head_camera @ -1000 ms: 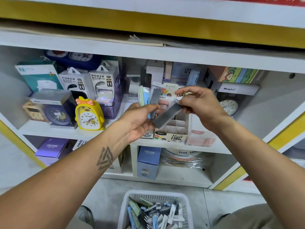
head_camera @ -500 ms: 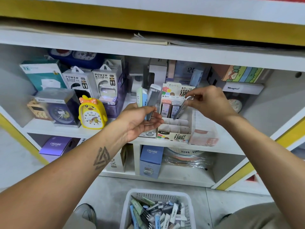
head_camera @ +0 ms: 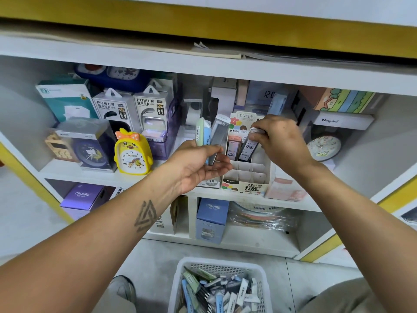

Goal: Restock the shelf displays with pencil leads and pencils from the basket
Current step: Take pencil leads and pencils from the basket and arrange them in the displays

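My left hand [head_camera: 198, 164] holds up several lead cases [head_camera: 213, 136]: a green one, a blue one and a clear grey one, fanned upright in front of the shelf. My right hand [head_camera: 282, 143] pinches the white cap of a dark lead case [head_camera: 248, 146] that stands in the back row of a white cardboard display box [head_camera: 246, 184] on the middle shelf. The box's front compartments show bare dividers. A pink lead case [head_camera: 232, 147] stands beside the dark one. On the floor below sits a white basket [head_camera: 216, 266] with several lead cases and pencils.
Left on the shelf stand a yellow duck clock [head_camera: 132, 153], power bank boxes [head_camera: 135, 109] and a boxed blue clock [head_camera: 90, 147]. A round white clock [head_camera: 323, 146] sits at the right. Blue and purple boxes [head_camera: 212, 220] fill the lower shelf. A shoe [head_camera: 125, 290] is beside the basket.
My right hand took the dark lead case away from my left hand, carried it right and lowered it upright into the display box's back row. My left hand stayed put with its cases.
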`<state>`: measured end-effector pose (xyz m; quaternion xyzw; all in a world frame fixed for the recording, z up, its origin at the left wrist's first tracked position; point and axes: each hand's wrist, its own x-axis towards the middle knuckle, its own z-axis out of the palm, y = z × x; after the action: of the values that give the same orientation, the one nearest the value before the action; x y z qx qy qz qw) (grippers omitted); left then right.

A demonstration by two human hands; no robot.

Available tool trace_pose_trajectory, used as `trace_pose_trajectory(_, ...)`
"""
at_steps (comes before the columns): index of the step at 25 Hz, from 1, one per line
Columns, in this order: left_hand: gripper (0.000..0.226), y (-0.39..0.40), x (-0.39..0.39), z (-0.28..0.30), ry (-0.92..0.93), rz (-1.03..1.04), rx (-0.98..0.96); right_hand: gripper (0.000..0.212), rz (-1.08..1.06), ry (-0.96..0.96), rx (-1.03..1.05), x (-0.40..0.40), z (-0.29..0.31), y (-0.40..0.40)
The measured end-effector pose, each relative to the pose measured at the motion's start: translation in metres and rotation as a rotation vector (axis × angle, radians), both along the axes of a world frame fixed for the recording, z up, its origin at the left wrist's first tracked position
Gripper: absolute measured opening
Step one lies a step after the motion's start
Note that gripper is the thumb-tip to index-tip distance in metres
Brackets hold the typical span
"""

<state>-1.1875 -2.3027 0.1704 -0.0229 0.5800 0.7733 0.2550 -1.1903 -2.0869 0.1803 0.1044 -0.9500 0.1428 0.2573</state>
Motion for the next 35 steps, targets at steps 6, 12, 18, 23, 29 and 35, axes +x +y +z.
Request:
trace_pose_trajectory(6,0.01,0.0,0.0,0.0,0.006,-0.029,-0.005,0.016,0.0,0.041,-0.001,0.001,-0.004,0.004)
trace_pose_trajectory(12,0.013,0.003,0.003,-0.001,-0.004,-0.105,0.019,0.015,0.034,-0.227,-0.537,0.006,-0.002,-0.008)
trace_pose_trajectory(18,0.028,0.011,0.009,-0.001,-0.032,-0.244,-0.022,0.016,0.164,-0.396,-1.021,0.016,0.01,-0.023)
trace_pose_trajectory(23,0.025,0.01,0.005,-0.004,-0.05,-0.161,0.01,0.01,0.015,-0.32,-0.956,0.018,0.019,-0.006)
trace_pose_trajectory(29,0.013,0.006,0.0,-0.008,0.015,-0.033,-0.2,0.012,-0.107,-0.344,-0.515,0.019,0.018,0.02)
trace_pose_trajectory(35,0.015,0.008,0.0,-0.008,0.028,-0.051,-0.226,0.012,-0.025,-0.169,-0.241,0.014,0.004,0.016)
